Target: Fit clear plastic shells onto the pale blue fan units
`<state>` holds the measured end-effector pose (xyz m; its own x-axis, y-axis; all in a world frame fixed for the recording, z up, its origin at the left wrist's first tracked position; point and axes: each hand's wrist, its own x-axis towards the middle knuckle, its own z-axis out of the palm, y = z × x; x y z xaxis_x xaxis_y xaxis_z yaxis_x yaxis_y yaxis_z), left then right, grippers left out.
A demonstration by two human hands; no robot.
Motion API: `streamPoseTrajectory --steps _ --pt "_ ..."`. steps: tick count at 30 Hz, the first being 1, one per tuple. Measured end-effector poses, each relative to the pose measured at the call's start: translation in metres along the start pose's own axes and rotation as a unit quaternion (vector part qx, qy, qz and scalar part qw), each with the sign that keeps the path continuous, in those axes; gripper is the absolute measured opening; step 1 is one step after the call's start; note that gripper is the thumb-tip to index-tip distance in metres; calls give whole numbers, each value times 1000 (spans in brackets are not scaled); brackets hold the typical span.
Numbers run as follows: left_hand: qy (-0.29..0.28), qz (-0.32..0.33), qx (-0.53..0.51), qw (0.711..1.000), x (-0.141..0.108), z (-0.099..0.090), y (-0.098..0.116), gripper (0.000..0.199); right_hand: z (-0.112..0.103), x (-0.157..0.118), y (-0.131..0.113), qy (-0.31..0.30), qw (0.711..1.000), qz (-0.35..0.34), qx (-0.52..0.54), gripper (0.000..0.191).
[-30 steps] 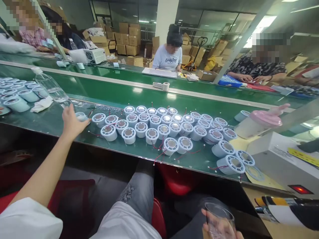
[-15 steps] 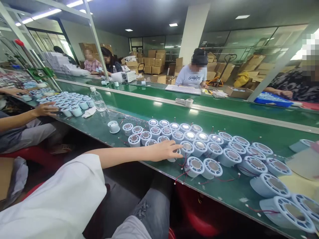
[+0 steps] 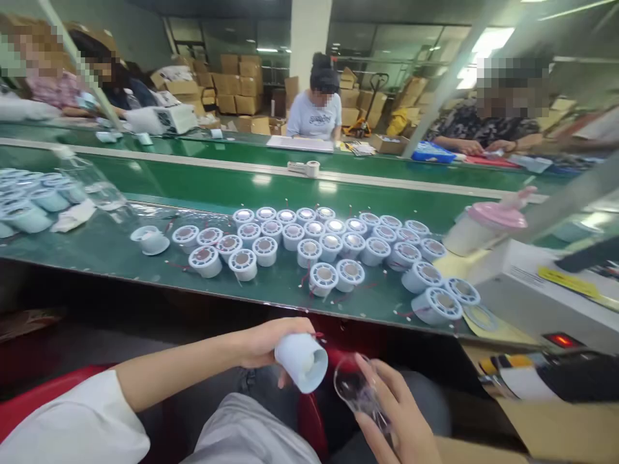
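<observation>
Held above my lap, a pale blue round plastic housing (image 3: 300,364) tilts with its open end toward my right side. My left hand (image 3: 271,345) is closed round its back. A red wire shows by its upper edge. Close by on the right, my right hand (image 3: 399,412) grips a clear, rounded plastic piece (image 3: 355,386), blurred at its lower part; the two pieces are apart. On the green bench (image 3: 377,309) in front stand several like housings (image 3: 293,236), ringed vented ends up, with red wires. One housing (image 3: 149,240) at their left stands with a different end up.
A clear bottle (image 3: 104,190) and white tissue (image 3: 73,216) lie left. On the right are a pink-lidded container (image 3: 488,225), a grey box (image 3: 522,283) with a lit red switch, and a black-handled tool (image 3: 546,377). A tape roll (image 3: 312,169) sits beyond. Co-workers sit across.
My left hand has left the group of housings and come back over my lap with one housing. My right hand has come into view with the clear piece. The view has turned right.
</observation>
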<state>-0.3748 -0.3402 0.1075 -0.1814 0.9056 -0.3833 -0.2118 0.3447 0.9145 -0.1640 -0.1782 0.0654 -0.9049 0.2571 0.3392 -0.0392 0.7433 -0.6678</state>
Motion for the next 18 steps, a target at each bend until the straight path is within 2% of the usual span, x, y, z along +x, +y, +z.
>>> streamPoseTrajectory --steps 2,4,6,8,10,12,15,18 --pt "-64 -34 22 997 9 14 1 33 -4 16 -15 3 995 -23 -94 49" --pt "-71 30 178 981 15 23 8 25 -7 27 -24 6 989 -15 -147 43" --pt "-49 111 335 934 18 29 16 22 -10 31 -26 -7 985 6 -174 32" --pt "-23 147 420 895 20 32 20 22 -12 30 -25 -31 983 40 -179 22" --pt "-10 157 433 888 23 35 20 22 -14 26 -24 -61 984 77 -146 18" --pt "2 175 399 900 27 36 16 24 -17 23 -25 -72 989 114 -64 12" --pt "30 205 343 916 35 36 4 50 -22 21 -28 -25 981 174 81 14" --pt "32 257 329 908 43 32 -8 65 -27 20 -28 31 952 236 191 27"
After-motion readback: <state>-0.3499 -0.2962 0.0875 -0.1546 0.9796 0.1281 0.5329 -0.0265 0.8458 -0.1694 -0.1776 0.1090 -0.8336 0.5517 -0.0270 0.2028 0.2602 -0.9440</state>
